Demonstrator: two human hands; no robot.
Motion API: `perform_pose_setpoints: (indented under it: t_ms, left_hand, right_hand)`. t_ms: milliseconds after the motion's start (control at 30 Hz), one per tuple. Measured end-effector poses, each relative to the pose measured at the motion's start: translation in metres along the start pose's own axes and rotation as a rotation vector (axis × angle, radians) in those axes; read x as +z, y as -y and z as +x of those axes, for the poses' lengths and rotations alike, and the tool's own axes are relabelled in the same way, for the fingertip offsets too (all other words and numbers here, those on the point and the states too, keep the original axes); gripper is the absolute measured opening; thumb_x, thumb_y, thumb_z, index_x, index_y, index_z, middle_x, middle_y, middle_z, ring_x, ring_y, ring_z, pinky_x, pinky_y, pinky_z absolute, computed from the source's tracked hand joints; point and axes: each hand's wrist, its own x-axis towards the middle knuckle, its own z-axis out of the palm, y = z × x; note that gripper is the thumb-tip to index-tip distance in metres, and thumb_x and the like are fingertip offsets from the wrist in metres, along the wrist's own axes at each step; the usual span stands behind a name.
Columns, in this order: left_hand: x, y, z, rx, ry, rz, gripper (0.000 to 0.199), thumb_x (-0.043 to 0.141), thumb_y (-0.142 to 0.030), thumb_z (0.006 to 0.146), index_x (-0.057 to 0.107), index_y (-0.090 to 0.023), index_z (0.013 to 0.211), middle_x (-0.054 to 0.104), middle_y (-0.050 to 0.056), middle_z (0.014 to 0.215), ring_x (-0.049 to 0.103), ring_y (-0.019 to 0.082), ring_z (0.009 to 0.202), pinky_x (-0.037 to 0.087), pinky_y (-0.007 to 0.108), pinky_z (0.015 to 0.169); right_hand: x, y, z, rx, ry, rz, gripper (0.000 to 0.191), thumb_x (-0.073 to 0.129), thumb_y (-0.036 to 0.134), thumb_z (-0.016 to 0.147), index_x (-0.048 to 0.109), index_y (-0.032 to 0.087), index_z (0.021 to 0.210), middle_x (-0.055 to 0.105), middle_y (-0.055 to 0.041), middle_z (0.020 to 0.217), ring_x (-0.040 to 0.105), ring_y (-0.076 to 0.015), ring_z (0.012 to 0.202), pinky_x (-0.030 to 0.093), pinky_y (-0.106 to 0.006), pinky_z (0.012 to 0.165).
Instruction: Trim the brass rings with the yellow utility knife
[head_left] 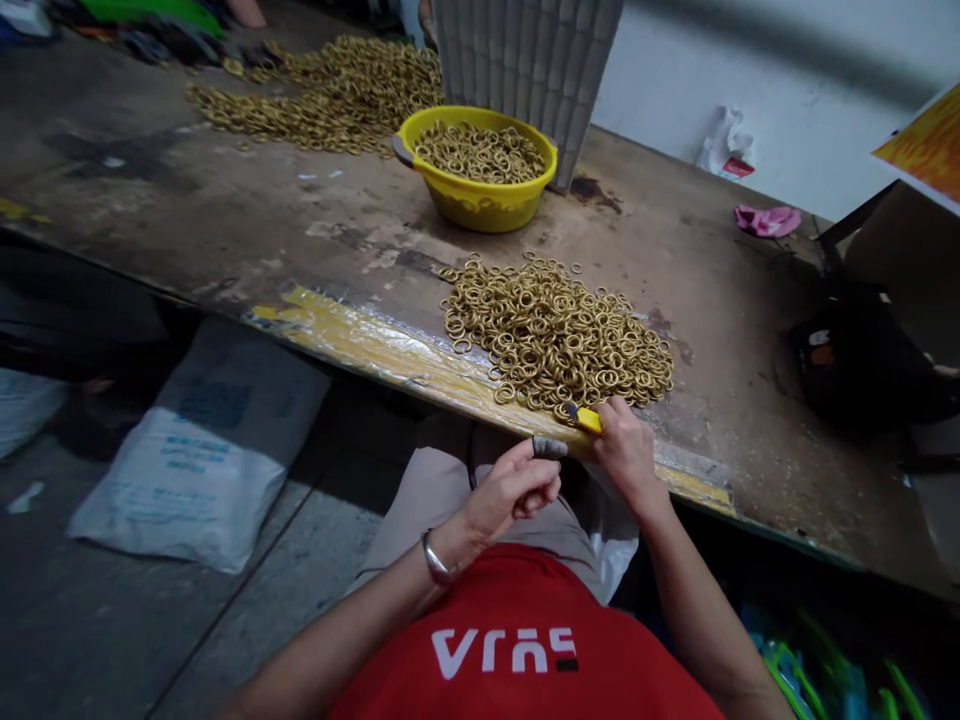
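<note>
My right hand (625, 446) is closed round a yellow-handled tool (588, 418), its dark tip pointing left at the table's front edge. The tip lies by the near side of a pile of brass-coloured rings (555, 330). Lower left of it is my left hand (525, 482), in front of the table edge above my lap. Its index finger, wrapped in grey at the tip, points right and the other fingers are curled; whether they hold anything is too small to tell. Behind the pile stands a yellow basin (484, 205) full of similar rings.
A larger heap of rings (337, 95) covers the table's (247, 210) back left. A grey ridged panel (525, 70) stands behind the basin. At the right are a pink cloth (768, 220) and a black bag (862, 360). White sacks (195, 460) lie on the floor at left.
</note>
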Motion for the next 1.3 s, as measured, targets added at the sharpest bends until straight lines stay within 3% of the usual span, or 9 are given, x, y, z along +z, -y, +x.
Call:
perform_pose_setpoints:
  t_ms: [67, 167, 267, 367, 433, 633, 967, 1133, 1300]
  left_hand:
    - [-0.004, -0.002, 0.002, -0.035, 0.019, -0.069, 0.029, 0.069, -0.04, 0.078, 0.053, -0.016, 0.084, 0.06, 0.0, 0.069, 0.038, 0.004, 0.044, 0.016, 0.017, 0.039]
    - [-0.008, -0.003, 0.01, -0.055, -0.013, -0.122, 0.036, 0.072, -0.045, 0.075, 0.056, -0.014, 0.081, 0.063, 0.004, 0.075, 0.045, 0.005, 0.047, 0.016, 0.016, 0.037]
    - [-0.007, -0.002, 0.019, -0.019, -0.08, -0.101, 0.039, 0.078, -0.045, 0.071, 0.055, -0.014, 0.076, 0.062, 0.002, 0.069, 0.045, 0.004, 0.046, 0.016, 0.015, 0.036]
    - [0.002, -0.007, 0.023, 0.044, -0.049, -0.086, 0.037, 0.079, -0.042, 0.072, 0.057, -0.014, 0.085, 0.066, 0.001, 0.07, 0.045, 0.003, 0.044, 0.018, 0.014, 0.035]
    - [0.009, -0.011, 0.022, 0.075, -0.004, -0.083, 0.039, 0.078, -0.041, 0.073, 0.057, -0.014, 0.092, 0.069, 0.003, 0.074, 0.046, 0.004, 0.044, 0.02, 0.014, 0.035]
    - [0.02, -0.016, 0.015, 0.132, -0.019, -0.062, 0.04, 0.08, -0.041, 0.072, 0.054, -0.015, 0.087, 0.071, 0.004, 0.077, 0.047, 0.004, 0.043, 0.022, 0.013, 0.034]
    - [0.026, -0.013, 0.007, 0.064, 0.057, -0.045, 0.036, 0.081, -0.039, 0.07, 0.062, -0.012, 0.085, 0.07, 0.004, 0.073, 0.047, 0.004, 0.043, 0.021, 0.015, 0.034]
    - [0.029, -0.011, 0.007, 0.093, 0.004, 0.017, 0.032, 0.081, -0.036, 0.069, 0.064, -0.012, 0.081, 0.066, 0.003, 0.072, 0.048, 0.004, 0.047, 0.026, 0.015, 0.036]
    - [0.033, -0.015, 0.007, 0.18, -0.082, 0.194, 0.029, 0.076, -0.038, 0.072, 0.062, -0.013, 0.076, 0.06, -0.001, 0.063, 0.047, 0.005, 0.046, 0.032, 0.016, 0.039]
  right_hand:
    - [0.001, -0.006, 0.005, -0.015, -0.028, 0.065, 0.026, 0.048, 0.003, 0.077, 0.065, 0.018, 0.09, 0.058, -0.0056, 0.087, 0.051, -0.017, 0.072, 0.035, -0.027, 0.064]
    - [-0.002, -0.018, 0.009, 0.014, -0.184, 0.326, 0.013, 0.049, 0.018, 0.087, 0.061, 0.018, 0.084, 0.056, -0.0041, 0.083, 0.051, -0.0174, 0.075, 0.038, -0.028, 0.068]
    - [-0.007, -0.019, 0.007, 0.176, -0.254, 0.719, 0.026, 0.053, 0.039, 0.092, 0.056, 0.02, 0.075, 0.05, 0.0011, 0.069, 0.046, -0.0143, 0.064, 0.038, -0.026, 0.062]
    - [-0.012, -0.008, -0.002, 0.329, -0.123, 1.206, 0.031, 0.062, 0.049, 0.086, 0.052, 0.021, 0.076, 0.04, 0.0069, 0.058, 0.035, -0.0098, 0.05, 0.032, -0.022, 0.048]
    - [-0.014, 0.003, -0.009, 0.348, -0.029, 1.43, 0.031, 0.068, 0.049, 0.082, 0.053, 0.021, 0.08, 0.039, 0.0082, 0.057, 0.034, -0.0082, 0.047, 0.03, -0.02, 0.045]
    - [-0.017, 0.021, -0.025, 0.335, 0.048, 1.609, 0.029, 0.071, 0.045, 0.082, 0.054, 0.021, 0.084, 0.041, 0.0083, 0.056, 0.036, -0.0072, 0.047, 0.031, -0.018, 0.044]
    - [-0.018, 0.027, -0.035, 0.156, -0.003, 1.394, 0.021, 0.06, 0.041, 0.091, 0.06, 0.022, 0.081, 0.05, 0.0033, 0.066, 0.045, -0.0106, 0.055, 0.039, -0.023, 0.052]
    - [-0.034, 0.019, -0.042, -0.048, -0.131, 0.887, 0.018, 0.051, 0.03, 0.094, 0.061, 0.021, 0.081, 0.057, -0.0025, 0.08, 0.054, -0.0167, 0.076, 0.045, -0.029, 0.072]
    - [-0.038, 0.008, -0.057, -0.146, -0.076, 0.366, 0.022, 0.047, 0.009, 0.084, 0.064, 0.018, 0.096, 0.06, -0.0062, 0.087, 0.057, -0.0185, 0.076, 0.042, -0.028, 0.069]
